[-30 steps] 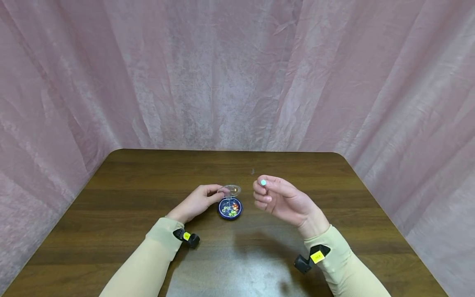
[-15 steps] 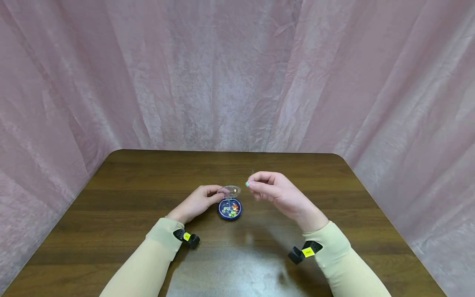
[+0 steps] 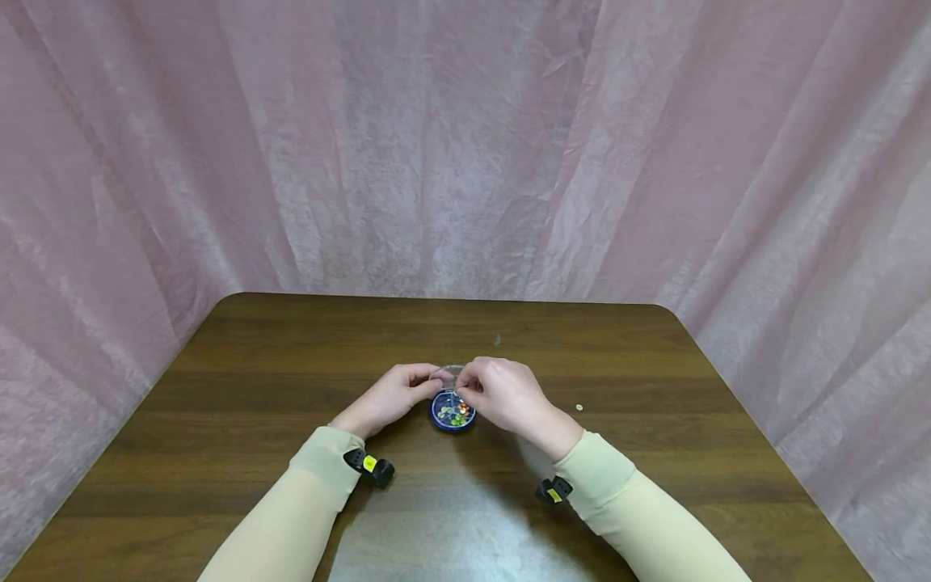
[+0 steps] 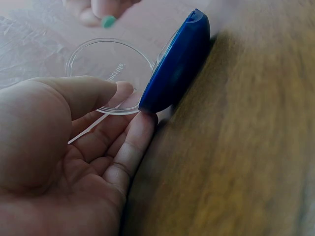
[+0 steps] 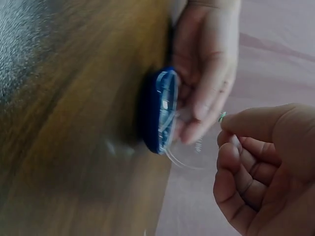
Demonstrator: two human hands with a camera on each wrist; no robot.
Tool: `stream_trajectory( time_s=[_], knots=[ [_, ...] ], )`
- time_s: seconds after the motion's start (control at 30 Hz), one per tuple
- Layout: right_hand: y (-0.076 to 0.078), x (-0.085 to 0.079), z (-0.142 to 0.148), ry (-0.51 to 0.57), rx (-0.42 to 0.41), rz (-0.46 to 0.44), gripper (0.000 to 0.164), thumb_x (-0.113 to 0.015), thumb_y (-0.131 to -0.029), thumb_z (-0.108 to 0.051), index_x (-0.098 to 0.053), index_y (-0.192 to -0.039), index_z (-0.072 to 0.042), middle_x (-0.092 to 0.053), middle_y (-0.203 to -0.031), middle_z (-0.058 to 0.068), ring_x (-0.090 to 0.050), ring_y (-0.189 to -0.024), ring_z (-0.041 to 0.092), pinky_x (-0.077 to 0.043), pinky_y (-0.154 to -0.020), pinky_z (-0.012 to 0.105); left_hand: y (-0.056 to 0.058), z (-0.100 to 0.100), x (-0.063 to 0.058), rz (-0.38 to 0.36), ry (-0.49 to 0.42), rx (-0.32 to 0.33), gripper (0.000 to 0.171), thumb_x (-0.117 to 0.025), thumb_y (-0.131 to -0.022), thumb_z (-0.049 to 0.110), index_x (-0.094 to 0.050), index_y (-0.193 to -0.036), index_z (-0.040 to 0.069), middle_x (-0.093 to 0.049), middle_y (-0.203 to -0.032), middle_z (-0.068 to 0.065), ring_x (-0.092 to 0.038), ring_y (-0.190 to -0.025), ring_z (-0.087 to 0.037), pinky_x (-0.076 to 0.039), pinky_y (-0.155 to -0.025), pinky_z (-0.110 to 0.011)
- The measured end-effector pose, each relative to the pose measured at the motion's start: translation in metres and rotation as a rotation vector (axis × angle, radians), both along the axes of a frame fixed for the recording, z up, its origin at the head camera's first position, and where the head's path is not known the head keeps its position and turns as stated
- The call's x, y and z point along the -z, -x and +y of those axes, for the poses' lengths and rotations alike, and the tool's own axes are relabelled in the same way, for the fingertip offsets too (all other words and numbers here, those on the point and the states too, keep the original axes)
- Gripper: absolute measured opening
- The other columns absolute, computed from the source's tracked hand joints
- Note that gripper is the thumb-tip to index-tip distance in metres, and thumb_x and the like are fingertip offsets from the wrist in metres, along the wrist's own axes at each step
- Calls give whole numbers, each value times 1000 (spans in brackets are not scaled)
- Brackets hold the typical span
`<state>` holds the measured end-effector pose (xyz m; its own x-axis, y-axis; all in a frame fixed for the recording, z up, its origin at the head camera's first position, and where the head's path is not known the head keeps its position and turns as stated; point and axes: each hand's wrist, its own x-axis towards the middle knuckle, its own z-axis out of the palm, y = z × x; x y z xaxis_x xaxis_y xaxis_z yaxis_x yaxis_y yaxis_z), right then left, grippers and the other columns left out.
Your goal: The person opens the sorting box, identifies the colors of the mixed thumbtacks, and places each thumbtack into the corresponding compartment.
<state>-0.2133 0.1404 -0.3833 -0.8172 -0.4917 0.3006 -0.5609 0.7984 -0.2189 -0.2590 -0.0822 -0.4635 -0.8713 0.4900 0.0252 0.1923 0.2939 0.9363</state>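
Observation:
A small round blue pill case (image 3: 452,428), its clear hinged lid (image 4: 115,59) raised, stands on the table. Inside its divided base lie several tiny shiny green and orange discs. From the left side my left hand (image 3: 393,398) holds the lid, thumb on one face and fingers behind it. My right hand (image 3: 509,396) hangs over the right rim of the case. Between its thumb and index finger it pinches a tiny mint-green disc (image 4: 108,21), which the head view hides. In the right wrist view the disc (image 5: 222,116) is just beside the case and lid.
The brown wooden table (image 3: 291,339) has rounded far corners. One pale tiny disc (image 3: 579,406) lies on it right of my right hand. A faint clear speck (image 3: 498,339) is beyond the case. Pink curtains (image 3: 436,162) hang behind the table.
My right hand has turned palm down and moved left and down to the case with the mint-green disc. The pale disc on the table has come into sight. My left hand stays on the lid.

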Motion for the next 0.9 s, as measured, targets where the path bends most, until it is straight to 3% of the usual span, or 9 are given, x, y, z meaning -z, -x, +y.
stream_trajectory(
  time_s=[0.5,0.9],
  knots=[
    [4,26,-19,-203,-59,232,17,-71,-86,-23,-68,-70,-29,-59,-75,-12,-52,-57,7,-42,-48,30,2,1,1,12,-35,12,21,-61,-100,33,-72,-117,28,-67,-120,7,-58,-117,-13,-43,-101,-35],
    [3,25,-20,-209,-64,186,15,-70,-87,-23,-72,-74,-28,-62,-74,-16,-56,-62,8,-46,-53,31,2,1,0,5,-34,13,21,-60,-100,33,-72,-117,29,-67,-122,8,-58,-118,-13,-43,-101,-34]
  ],
)
